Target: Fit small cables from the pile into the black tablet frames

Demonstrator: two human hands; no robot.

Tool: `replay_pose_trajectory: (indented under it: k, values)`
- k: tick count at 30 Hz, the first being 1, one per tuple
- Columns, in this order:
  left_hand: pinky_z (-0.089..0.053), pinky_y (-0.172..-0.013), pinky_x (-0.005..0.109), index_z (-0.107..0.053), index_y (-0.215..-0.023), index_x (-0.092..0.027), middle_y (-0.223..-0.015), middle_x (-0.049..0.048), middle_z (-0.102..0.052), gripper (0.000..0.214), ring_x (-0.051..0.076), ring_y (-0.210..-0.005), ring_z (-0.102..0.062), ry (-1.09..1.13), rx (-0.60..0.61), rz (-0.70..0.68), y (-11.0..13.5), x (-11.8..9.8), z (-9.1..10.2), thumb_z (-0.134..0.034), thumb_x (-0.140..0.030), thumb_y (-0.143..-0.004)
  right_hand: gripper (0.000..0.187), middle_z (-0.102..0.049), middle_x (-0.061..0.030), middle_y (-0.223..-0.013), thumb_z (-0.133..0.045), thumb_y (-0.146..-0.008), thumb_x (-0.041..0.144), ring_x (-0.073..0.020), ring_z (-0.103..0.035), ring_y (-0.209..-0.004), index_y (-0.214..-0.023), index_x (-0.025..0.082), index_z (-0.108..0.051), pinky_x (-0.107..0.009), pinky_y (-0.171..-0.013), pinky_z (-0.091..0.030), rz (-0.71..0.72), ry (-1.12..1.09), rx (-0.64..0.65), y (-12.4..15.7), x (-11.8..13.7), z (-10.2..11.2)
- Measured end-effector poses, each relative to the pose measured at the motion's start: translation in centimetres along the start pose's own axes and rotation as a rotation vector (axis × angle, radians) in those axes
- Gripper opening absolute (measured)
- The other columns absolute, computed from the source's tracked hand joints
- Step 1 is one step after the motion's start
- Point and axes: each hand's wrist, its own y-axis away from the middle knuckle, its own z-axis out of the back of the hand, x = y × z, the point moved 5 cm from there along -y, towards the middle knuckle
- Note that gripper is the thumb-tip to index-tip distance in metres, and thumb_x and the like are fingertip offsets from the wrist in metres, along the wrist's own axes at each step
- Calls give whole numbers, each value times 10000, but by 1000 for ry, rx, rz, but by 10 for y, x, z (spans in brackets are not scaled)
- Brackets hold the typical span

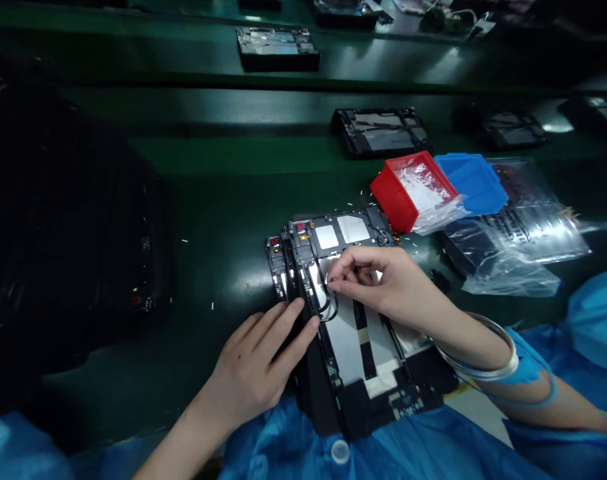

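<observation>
Left hand [253,363] lies open, fingers spread, fingertips against the edge of a black tablet housing [328,400] on the green tabletop [223,280]. Right hand [383,283] is curled, fingertips pinched on a thin black cable [331,310] looped above the housing's white panels. Past the housing: a red plastic bin [396,197], a blue plastic bin [471,183], a clear plastic bag [513,267]. Further housings [378,132] lie well apart, up the tabletop.
</observation>
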Motion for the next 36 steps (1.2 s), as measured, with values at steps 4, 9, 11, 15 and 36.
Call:
replay_pose_trajectory:
  k: [4,9,11,15,36]
  values:
    - [-525,-839,374,-544,-1263,-121,-1282,184,-578,470,279,-1138,-577,38,-12,-1,2,-1,-3,-421,-2,-825,47,-578,34,-572,-657,-746,188,-68,-452,-505,-701,182,-668,-200,-449,-332,5,32,4,2,2,1]
    - [-533,-782,368,-573,-1189,-130,-1213,184,-604,410,279,-1057,-611,4,0,25,-5,-3,-3,-428,12,-832,76,-622,11,-623,-644,-759,219,-80,-502,-546,-704,167,-655,-217,-500,-368,-12,109,38,-1,7,6]
    - [-533,-775,370,-586,-1147,-140,-1179,174,-619,375,277,-1034,-621,-13,3,26,-8,-4,-2,-420,8,-846,83,-596,22,-597,-648,-753,228,-76,-480,-532,-697,168,-656,-223,-505,-355,-4,153,39,-4,8,9]
    - [-519,-805,388,-600,-1132,-140,-1183,169,-619,348,285,-1055,-611,-44,-19,4,-9,-6,-1,-417,-13,-864,94,-484,57,-517,-655,-749,237,-64,-409,-497,-689,165,-660,-227,-500,-315,-1,218,66,-11,6,12]
    - [-294,-1114,446,-634,-1101,-87,-1369,122,-540,353,290,-1359,-372,108,71,-133,-22,-10,-6,-397,-52,-841,88,-458,81,-497,-653,-741,163,-57,-392,-486,-657,170,-629,-231,-542,-305,13,308,114,-22,4,6]
